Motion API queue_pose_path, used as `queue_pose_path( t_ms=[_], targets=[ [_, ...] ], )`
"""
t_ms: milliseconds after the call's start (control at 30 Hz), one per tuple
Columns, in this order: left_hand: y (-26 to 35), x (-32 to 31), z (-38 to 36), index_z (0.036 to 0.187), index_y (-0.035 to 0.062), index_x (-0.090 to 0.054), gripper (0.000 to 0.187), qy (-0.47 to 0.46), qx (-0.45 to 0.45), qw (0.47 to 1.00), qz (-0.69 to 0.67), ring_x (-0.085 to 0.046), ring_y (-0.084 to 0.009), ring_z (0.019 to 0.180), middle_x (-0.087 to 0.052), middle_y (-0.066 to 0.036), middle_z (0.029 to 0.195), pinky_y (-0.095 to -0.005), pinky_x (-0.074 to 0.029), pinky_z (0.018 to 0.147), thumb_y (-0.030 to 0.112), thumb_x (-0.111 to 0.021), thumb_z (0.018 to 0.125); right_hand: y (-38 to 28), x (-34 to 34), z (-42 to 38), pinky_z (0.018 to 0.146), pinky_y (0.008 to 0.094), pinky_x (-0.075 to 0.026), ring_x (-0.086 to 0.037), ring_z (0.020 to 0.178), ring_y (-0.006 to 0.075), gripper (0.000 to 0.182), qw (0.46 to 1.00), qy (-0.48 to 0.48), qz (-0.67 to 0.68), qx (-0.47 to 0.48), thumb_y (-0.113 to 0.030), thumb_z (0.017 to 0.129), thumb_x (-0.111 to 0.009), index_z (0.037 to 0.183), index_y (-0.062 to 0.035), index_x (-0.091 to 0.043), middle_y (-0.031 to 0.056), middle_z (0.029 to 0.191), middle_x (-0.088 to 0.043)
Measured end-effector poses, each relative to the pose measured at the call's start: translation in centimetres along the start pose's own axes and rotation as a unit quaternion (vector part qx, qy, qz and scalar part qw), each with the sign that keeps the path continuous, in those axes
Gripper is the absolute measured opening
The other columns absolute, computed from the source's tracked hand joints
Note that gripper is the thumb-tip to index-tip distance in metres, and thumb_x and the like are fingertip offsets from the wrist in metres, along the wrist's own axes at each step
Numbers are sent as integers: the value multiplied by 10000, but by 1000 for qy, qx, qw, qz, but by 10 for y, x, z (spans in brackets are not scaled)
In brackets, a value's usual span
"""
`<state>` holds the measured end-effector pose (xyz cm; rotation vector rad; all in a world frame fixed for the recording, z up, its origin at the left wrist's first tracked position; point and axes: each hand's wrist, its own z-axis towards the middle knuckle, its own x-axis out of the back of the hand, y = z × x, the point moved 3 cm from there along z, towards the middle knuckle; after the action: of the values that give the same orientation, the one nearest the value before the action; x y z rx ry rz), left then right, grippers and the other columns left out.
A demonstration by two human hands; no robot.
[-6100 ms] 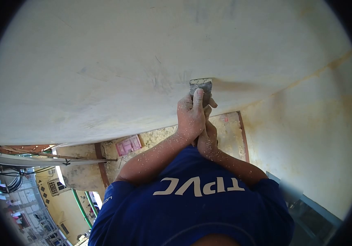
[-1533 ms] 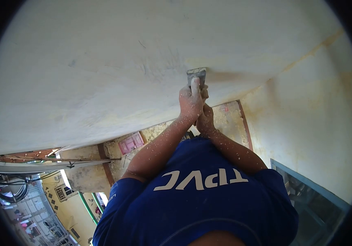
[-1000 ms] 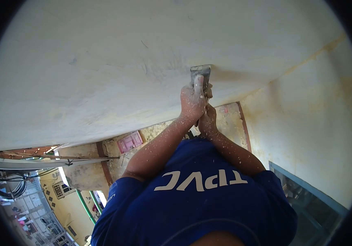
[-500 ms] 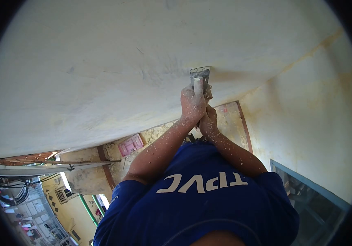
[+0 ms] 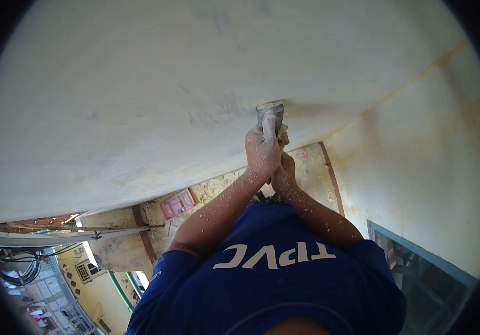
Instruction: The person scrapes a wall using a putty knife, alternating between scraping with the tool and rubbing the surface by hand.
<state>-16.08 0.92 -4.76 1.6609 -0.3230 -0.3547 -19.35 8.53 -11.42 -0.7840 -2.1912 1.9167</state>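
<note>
A putty-smeared scraper [image 5: 270,111] has its wide blade edge against the pale wall surface [image 5: 139,100]. My left hand [image 5: 262,148] is closed round it, with a whitened finger or thumb laid along the blade. Just below and to the right, my right hand [image 5: 284,173] is closed close against my left hand, near the lower end of the tool; what its fingers grip is mostly hidden. White flecks cover both hands and forearms.
A pink tray-like object [image 5: 177,204] lies on the stained floor at lower left. A blue-grey frame [image 5: 424,251] stands at lower right. Coiled black cables [image 5: 19,268] hang at far left. A stained side wall [image 5: 418,162] rises on the right.
The scraper and both hands sit slightly lower in the view, with the blade shifted a little to the left. Both hands keep their hold.
</note>
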Motion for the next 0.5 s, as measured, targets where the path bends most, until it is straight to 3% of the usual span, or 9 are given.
queue_pose_path(
  t_ms=[67, 167, 233, 333, 367, 433, 500],
  targets=[
    [-12, 3, 5, 727, -13, -535, 484, -29, 16, 999, 23, -444, -97, 453, -504, -38, 560, -241, -332, 398, 380, -378, 963, 15, 2, 10, 415, 233, -367, -475, 455, 71, 484, 1000, -2, -1, 29, -448, 922, -451, 764, 6, -511, 7, 512, -500],
    [-22, 3, 0, 711, -12, -537, 477, 14, 37, 998, 40, -447, -97, 449, -510, -43, 555, -240, -331, 395, 357, -374, 966, 23, 2, 4, 402, 241, -360, -465, 435, 73, 490, 999, 26, 1, 35, -452, 922, -446, 758, 5, -509, 5, 492, -490],
    [0, -3, 4, 748, -19, -589, 449, -4, 19, 1000, -11, -520, -129, 508, -552, -59, 560, -275, -425, 495, 337, -401, 949, -3, 0, 6, 405, 245, -362, -467, 442, 71, 475, 999, 27, -9, 26, -438, 921, -455, 767, 7, -515, 7, 501, -500],
    [19, -5, 3, 767, -24, -593, 449, -6, 15, 1000, 19, -526, -132, 511, -557, -60, 565, -273, -435, 504, 337, -400, 952, -17, 5, 10, 424, 247, -380, -500, 472, 81, 468, 998, 15, -47, 49, -447, 911, -462, 771, -6, -532, 28, 547, -543],
    [-3, -2, 3, 776, -30, -596, 444, -2, 18, 998, 53, -526, -137, 507, -560, -59, 570, -276, -434, 502, 334, -410, 951, -1, 7, 12, 425, 245, -379, -501, 477, 78, 463, 998, 17, -33, 44, -443, 914, -458, 769, -9, -530, 34, 559, -548],
    [-17, 0, -7, 775, -38, -593, 456, 27, 72, 997, 0, -494, -110, 481, -546, -54, 566, -259, -399, 454, 340, -411, 953, 21, 10, 1, 449, 245, -395, -512, 512, 74, 426, 998, 17, -54, 22, -401, 925, -456, 807, -1, -544, 39, 592, -558],
    [-7, 1, -10, 776, -40, -592, 460, 27, 108, 993, -40, -480, -100, 472, -541, -52, 565, -250, -385, 436, 342, -409, 954, -2, 5, 2, 463, 249, -407, -519, 519, 78, 416, 1000, -7, -24, 7, -389, 926, -461, 822, 4, -552, 37, 593, -559]
  ],
)
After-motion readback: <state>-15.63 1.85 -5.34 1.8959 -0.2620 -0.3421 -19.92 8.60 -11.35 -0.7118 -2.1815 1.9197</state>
